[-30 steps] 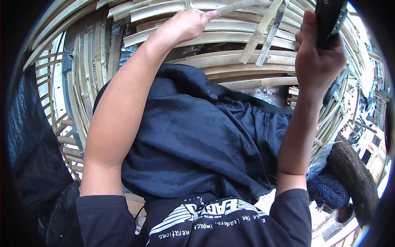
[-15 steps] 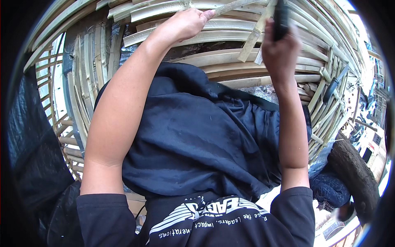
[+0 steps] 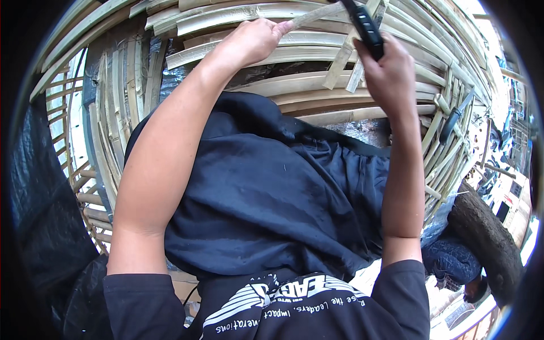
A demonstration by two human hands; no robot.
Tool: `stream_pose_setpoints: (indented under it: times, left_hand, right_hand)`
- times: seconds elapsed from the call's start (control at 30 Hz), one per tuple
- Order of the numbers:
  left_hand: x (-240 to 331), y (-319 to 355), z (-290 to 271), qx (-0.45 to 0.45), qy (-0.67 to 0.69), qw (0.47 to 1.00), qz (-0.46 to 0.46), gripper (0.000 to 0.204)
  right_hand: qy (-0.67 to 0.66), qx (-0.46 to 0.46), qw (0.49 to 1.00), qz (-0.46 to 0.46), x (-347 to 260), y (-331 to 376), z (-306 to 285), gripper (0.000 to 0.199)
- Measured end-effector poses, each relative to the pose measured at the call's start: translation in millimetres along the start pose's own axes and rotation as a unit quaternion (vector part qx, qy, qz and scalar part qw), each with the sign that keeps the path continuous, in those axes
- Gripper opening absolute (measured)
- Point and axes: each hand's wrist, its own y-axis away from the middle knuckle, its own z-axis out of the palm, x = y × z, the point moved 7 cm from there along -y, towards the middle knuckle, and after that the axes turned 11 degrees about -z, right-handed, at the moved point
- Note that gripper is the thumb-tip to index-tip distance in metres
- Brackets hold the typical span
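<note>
In front of me at the top of the view, my left hand [image 3: 258,41] is closed round the near end of a bamboo strip [image 3: 316,15], which slants up to the right. My right hand [image 3: 390,71] grips a tool with a thick black handle [image 3: 367,33] marked with small grey spots. The tool's working end leans toward the strip's far end and is cut off at the top edge, so its kind is unclear. Just left of the right hand, two short split bamboo pieces [image 3: 340,65] hang at a slant over long bamboo slats [image 3: 317,85].
A knife with a black handle [image 3: 450,126] rests on thin bamboo sticks [image 3: 445,150] at the right. Beyond it lies a thick dark log [image 3: 484,226] beside a dark blue cloth bundle [image 3: 450,260]. Black sheeting [image 3: 48,215] hangs at the left, and dark cloth [image 3: 272,187] covers my lap.
The tool in my right hand has tipped over to the left, and that hand has dropped slightly. My left hand keeps its hold on the bamboo strip, almost in place.
</note>
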Motion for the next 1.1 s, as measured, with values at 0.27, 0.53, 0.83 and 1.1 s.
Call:
stream_pose_setpoints:
  times: [0.27,0.53,0.83,1.1]
  left_hand:
    - [10,15,1,-0.119,0.057,0.987,-0.094,0.054]
    - [16,14,-36,-0.067,0.116,0.988,-0.073,0.055]
    - [-8,0,-55,-0.02,-0.061,0.994,-0.093,0.073]
    - [-9,-3,-46,-0.026,-0.057,0.993,-0.104,0.076]
  right_hand:
    - [-0.214,0.101,0.967,0.093,24,-7,-48,0.037]
    - [-0.35,0.103,0.912,0.189,48,36,-18,0.029]
    - [-0.418,0.123,0.877,0.201,53,43,-13,0.024]
    - [-0.374,0.106,0.9,0.197,47,46,5,0.026]
